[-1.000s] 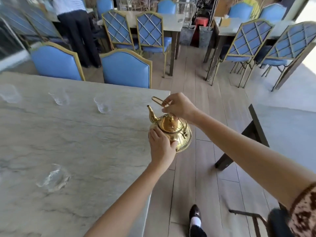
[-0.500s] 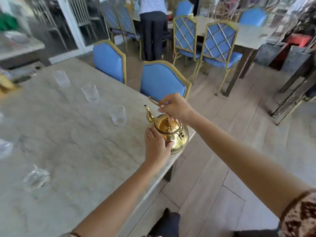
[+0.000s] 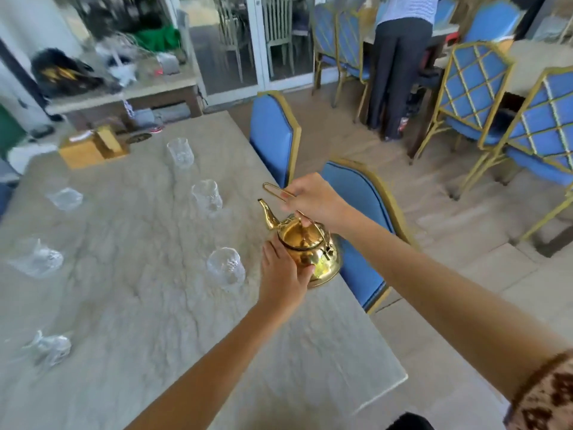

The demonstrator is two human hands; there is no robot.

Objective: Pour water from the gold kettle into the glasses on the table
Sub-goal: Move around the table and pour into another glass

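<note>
Mid-frame, at the bench [image 3: 186, 321] edge, your right hand [image 3: 313, 198] closes its grip on the kettle [image 3: 307, 249] handle; your left hand [image 3: 283, 274] steadies the slippery, probably heavy belly. The glasses [image 3: 225, 268] are fragile.

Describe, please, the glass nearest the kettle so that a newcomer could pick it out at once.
Start at the long marble table and find the gold kettle held by both hands near its right edge. Three clear glasses run in a row along that side; the one meant is closest to the camera, standing upright just left of the left hand.
</note>
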